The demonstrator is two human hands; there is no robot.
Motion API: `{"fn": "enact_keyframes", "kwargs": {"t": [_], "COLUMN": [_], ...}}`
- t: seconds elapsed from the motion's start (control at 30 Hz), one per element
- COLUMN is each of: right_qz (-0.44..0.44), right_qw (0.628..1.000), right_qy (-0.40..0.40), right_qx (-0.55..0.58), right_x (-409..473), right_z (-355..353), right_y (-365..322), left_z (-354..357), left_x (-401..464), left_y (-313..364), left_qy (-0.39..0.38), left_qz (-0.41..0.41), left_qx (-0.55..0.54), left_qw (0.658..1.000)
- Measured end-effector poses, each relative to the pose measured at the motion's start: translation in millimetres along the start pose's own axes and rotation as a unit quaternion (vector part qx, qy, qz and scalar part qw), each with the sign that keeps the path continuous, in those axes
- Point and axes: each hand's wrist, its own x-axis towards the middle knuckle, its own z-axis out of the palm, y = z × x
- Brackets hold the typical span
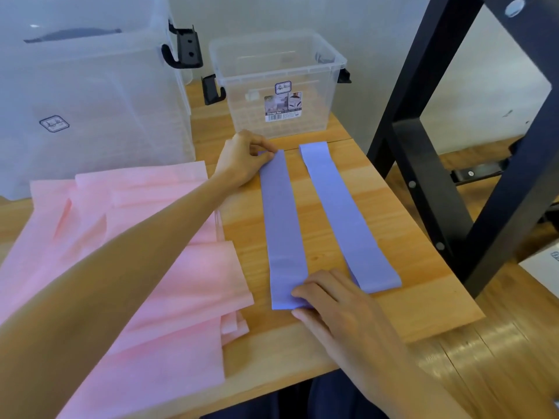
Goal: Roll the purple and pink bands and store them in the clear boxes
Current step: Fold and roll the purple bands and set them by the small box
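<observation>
Two purple bands lie flat and lengthwise on the wooden table [423, 291]. My left hand [245, 158] pinches the far end of the left purple band [281, 225]. My right hand [335, 300] pinches the same band's near end against the table. The right purple band [341, 213] lies untouched beside it, its near end partly behind my right hand. Wide pink bands [151, 267] lie piled at the left under my left forearm. A small clear box [278, 83] stands open behind the purple bands. A large clear box [90, 95] stands at the back left.
A black metal frame [453, 146] rises at the table's right side, close to the right purple band. The table's right edge runs just beyond that band. The boxes carry black latches [184, 49]. A wooden floor shows at the right.
</observation>
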Motion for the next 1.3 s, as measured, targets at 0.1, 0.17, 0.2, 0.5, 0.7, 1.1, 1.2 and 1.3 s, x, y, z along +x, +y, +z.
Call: {"fn": "enact_keyframes", "kwargs": {"t": [0.1, 0.17, 0.2, 0.5, 0.7, 1.1, 1.2, 1.3], "right_qz": [-0.007, -0.006, 0.0, 0.03, 0.044, 0.125, 0.137, 0.134], "right_qw": [1.0, 0.999, 0.999, 0.995, 0.994, 0.982, 0.978, 0.979], "right_qy": [0.005, 0.013, 0.016, 0.015, 0.015, -0.028, -0.065, -0.079], "right_qx": [0.02, 0.03, 0.04, 0.09, 0.098, 0.139, 0.146, 0.133], "right_x": [-2, -3, -2, -4, -4, -1, 3, 5], "right_z": [-1, 0, 1, 4, 2, -12, -17, -21], "right_y": [-1, 1, 2, 3, 3, -6, -7, -10], "left_z": [-15, -28, -34, -29, -13, -18, -17, -16], "left_x": [-22, -53, -74, -252, -258, -260, -258, -258], "left_y": [15, 30, 36, 40, 36, 44, 46, 48], "left_qy": [0.011, -0.012, -0.034, -0.096, -0.002, -0.011, -0.019, -0.017], "left_qz": [0.025, 0.06, 0.077, 0.118, 0.102, 0.085, 0.063, 0.062], "left_qx": [0.059, 0.066, 0.055, 0.078, 0.082, 0.081, 0.067, 0.069], "left_qw": [0.998, 0.996, 0.995, 0.985, 0.991, 0.993, 0.996, 0.996]}}
